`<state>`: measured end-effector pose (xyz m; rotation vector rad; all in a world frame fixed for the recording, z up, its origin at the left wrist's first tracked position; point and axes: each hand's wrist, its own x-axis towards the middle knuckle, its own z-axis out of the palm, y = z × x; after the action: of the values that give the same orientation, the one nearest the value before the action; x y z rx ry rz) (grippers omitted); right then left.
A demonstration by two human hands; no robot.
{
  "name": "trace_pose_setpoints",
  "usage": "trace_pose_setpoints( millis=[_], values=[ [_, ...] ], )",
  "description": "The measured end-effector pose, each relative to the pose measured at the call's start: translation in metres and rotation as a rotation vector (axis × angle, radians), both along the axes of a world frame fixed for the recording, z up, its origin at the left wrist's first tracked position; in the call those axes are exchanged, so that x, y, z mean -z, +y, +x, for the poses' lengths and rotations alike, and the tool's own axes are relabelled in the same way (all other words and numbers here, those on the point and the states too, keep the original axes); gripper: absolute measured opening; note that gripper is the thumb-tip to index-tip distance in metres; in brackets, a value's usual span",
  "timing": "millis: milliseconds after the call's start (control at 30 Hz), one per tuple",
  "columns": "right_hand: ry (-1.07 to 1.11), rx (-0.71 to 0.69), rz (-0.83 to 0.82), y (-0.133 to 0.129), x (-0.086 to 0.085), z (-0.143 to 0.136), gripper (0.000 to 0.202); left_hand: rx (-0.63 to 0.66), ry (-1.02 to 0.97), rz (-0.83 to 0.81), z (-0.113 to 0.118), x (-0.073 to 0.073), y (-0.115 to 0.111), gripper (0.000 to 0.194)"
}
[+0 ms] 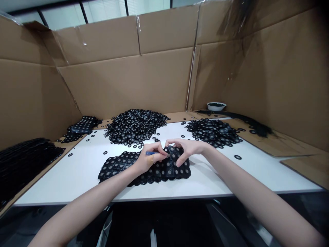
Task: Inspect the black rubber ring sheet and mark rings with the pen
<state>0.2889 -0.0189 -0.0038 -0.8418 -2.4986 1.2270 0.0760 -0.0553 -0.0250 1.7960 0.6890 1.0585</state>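
Observation:
A black sheet of joined rubber rings (115, 166), each with a grey centre, lies across the front middle of the white board. My left hand (149, 159) is closed in a pinch round a slim blue pen-like tool (151, 153), whose tip meets the sheet near its right part. Whether the tip is a point or a blade is too small to tell. With thumb in front and fingers at the back edge, my right hand (189, 147) grips the raised right end of the sheet. Part of the sheet is hidden behind my left hand and forearm.
Behind the sheet rise a large heap of loose black rings (133, 127) and a smaller ring heap (213, 132). Stacked black sheets (28, 161) and other sheets (83, 125) lie left. A white bowl (216, 106) stands far right. Cardboard walls (123, 82) enclose the board (64, 178).

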Motion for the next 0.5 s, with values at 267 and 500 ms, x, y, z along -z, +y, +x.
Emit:
trace_pose_setpoints(
  millis=[267, 500],
  values=[
    [0.015, 0.004, -0.047, -0.0026, -0.0007, -0.0009, 0.053, 0.11, -0.027, -0.169, 0.0013, 0.003, -0.0006, 0.006],
    [0.038, -0.038, -0.042, -0.0028, -0.0009, -0.0017, 0.049, 0.142, 0.017, -0.144, 0.0035, 0.0056, -0.004, 0.006]
  ],
)
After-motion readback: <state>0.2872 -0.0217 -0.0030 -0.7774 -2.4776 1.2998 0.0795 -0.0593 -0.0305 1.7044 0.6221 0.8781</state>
